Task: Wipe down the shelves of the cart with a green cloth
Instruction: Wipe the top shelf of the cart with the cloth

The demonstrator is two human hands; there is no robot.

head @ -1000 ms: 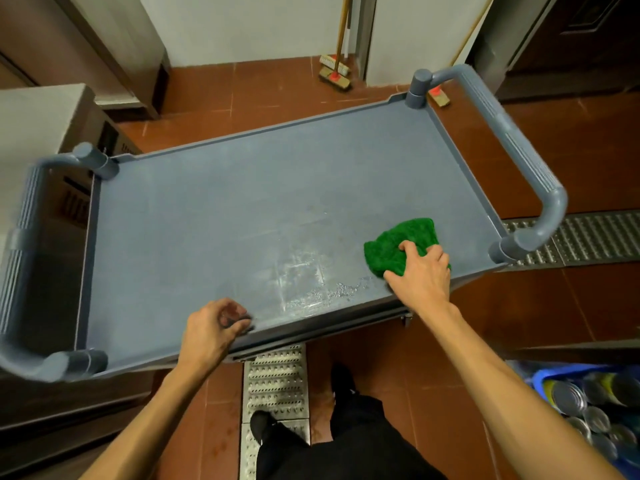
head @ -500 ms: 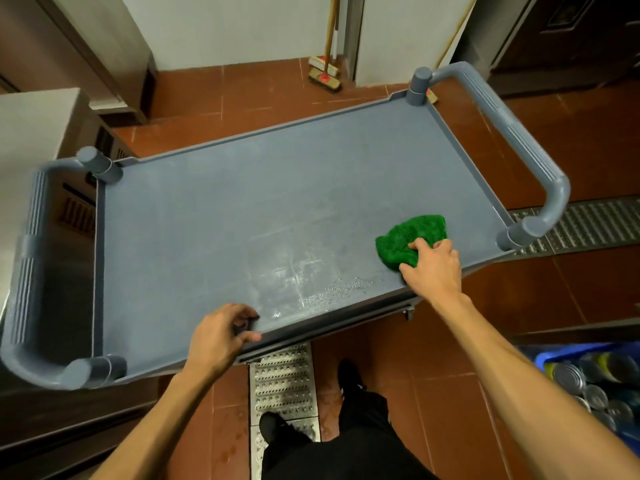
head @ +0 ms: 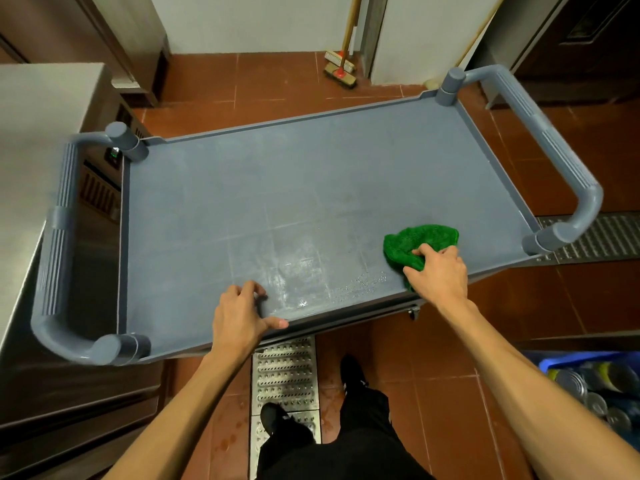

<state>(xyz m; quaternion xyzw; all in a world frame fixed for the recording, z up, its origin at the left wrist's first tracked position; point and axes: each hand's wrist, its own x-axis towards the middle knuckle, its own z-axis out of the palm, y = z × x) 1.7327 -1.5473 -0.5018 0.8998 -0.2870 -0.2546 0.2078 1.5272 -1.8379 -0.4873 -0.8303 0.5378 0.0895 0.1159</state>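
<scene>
A grey plastic cart's top shelf [head: 277, 188] fills the middle of the head view, with a tubular handle at each end. A bunched green cloth [head: 415, 242] lies on the shelf near its front right corner. My right hand [head: 438, 275] grips the cloth's near side and presses it onto the shelf. My left hand [head: 240, 317] holds the cart's front rim, fingers curled over the lip and thumb along the edge. A wet, streaky patch [head: 304, 271] shines on the shelf between my hands. The lower shelves are hidden under the top one.
A steel counter [head: 38, 140] stands hard against the cart's left handle [head: 57, 237]. Brooms [head: 341, 69] lean on the far wall. A blue crate of cans [head: 595, 386] sits on the floor at lower right. Metal drain grates [head: 285, 375] run under and right of the cart.
My right hand has slid the cloth a little to the right along the front of the shelf. My left hand keeps its hold on the front rim.
</scene>
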